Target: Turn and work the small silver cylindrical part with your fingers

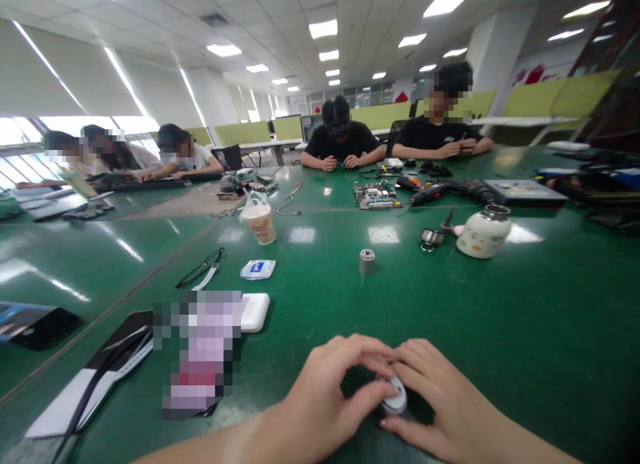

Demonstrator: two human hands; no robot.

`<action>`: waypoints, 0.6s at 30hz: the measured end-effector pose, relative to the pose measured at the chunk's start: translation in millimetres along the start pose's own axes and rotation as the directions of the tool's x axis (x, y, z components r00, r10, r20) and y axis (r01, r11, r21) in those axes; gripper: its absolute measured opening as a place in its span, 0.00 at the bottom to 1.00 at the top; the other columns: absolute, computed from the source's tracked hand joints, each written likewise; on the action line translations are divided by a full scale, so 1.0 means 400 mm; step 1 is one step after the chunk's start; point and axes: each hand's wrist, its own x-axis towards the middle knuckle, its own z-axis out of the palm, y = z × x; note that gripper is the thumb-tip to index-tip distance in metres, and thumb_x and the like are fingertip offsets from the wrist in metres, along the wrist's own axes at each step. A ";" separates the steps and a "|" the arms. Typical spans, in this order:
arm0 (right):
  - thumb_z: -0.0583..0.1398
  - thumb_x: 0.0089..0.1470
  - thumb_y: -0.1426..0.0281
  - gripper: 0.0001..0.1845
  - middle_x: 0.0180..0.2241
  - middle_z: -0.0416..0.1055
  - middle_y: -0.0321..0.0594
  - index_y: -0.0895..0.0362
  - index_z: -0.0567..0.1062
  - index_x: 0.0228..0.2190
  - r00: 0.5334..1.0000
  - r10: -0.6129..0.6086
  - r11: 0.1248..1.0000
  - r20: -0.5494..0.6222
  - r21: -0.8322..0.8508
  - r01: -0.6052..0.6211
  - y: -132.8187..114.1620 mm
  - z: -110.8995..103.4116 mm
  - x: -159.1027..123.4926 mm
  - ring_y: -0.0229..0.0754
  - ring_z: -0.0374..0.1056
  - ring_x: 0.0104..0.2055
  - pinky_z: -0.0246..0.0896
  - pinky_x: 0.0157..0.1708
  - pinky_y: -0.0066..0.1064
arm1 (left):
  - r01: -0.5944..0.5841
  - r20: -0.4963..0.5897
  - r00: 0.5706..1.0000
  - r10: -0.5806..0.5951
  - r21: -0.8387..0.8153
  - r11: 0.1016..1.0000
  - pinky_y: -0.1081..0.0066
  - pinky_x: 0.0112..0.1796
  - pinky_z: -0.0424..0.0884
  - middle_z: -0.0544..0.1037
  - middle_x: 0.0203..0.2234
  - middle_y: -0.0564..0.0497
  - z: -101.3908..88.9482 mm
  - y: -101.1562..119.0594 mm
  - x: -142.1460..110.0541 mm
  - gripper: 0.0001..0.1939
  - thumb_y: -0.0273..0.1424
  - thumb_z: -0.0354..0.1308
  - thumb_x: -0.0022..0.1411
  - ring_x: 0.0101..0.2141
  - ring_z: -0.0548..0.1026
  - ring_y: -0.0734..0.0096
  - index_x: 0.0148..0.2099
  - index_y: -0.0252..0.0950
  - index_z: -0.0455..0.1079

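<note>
Near the front edge of the view, both hands meet around a small round light-grey disc point(395, 396) with dark spots on its face. The thumb of my left hand point(333, 384) presses on the disc's face, and its fingers curl behind it. My right hand point(440, 391) closes round the far and right side, its thumb low at the near edge. The fingers hide part of the disc, so its back cannot be seen. Beyond the hands, a short metal cylinder point(367, 262) stands upright on the green table point(310, 297).
At left lie a phone point(205, 357), a white case point(256, 312), a small packet point(259, 270) and a strap point(107, 371). Farther back stand a drink cup point(260, 221), a cream flask point(484, 232), its lid point(433, 236), a circuit board point(377, 195) and a power drill point(430, 193). Several people sit across the table.
</note>
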 end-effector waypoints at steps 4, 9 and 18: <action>0.64 0.54 0.60 0.18 0.43 0.73 0.44 0.55 0.74 0.43 1.000 -0.007 1.000 0.004 0.009 0.007 0.000 0.002 -0.002 0.48 0.67 0.44 0.64 0.43 0.40 | -0.025 0.013 1.000 0.024 0.023 0.999 0.76 0.40 0.73 0.82 0.36 0.54 0.004 0.007 -0.005 0.11 0.24 0.64 0.60 0.37 0.81 0.72 0.46 0.38 0.72; 0.64 0.54 0.61 0.17 0.43 0.73 0.45 0.56 0.74 0.43 1.000 -0.015 1.000 -0.006 -0.002 0.015 -0.003 0.002 -0.004 0.49 0.67 0.44 0.63 0.43 0.40 | -0.085 -0.008 0.996 0.085 0.077 0.993 0.76 0.40 0.72 0.83 0.36 0.54 0.001 0.010 -0.005 0.11 0.23 0.65 0.59 0.36 0.81 0.72 0.44 0.38 0.72; 0.64 0.54 0.65 0.18 0.44 0.72 0.46 0.56 0.71 0.45 1.000 -0.018 1.000 0.005 0.020 0.018 0.000 0.008 -0.006 0.49 0.65 0.44 0.62 0.43 0.42 | -0.098 0.026 0.995 0.096 0.090 0.991 0.74 0.40 0.72 0.83 0.37 0.53 0.008 0.005 -0.011 0.11 0.24 0.64 0.60 0.37 0.80 0.69 0.45 0.38 0.72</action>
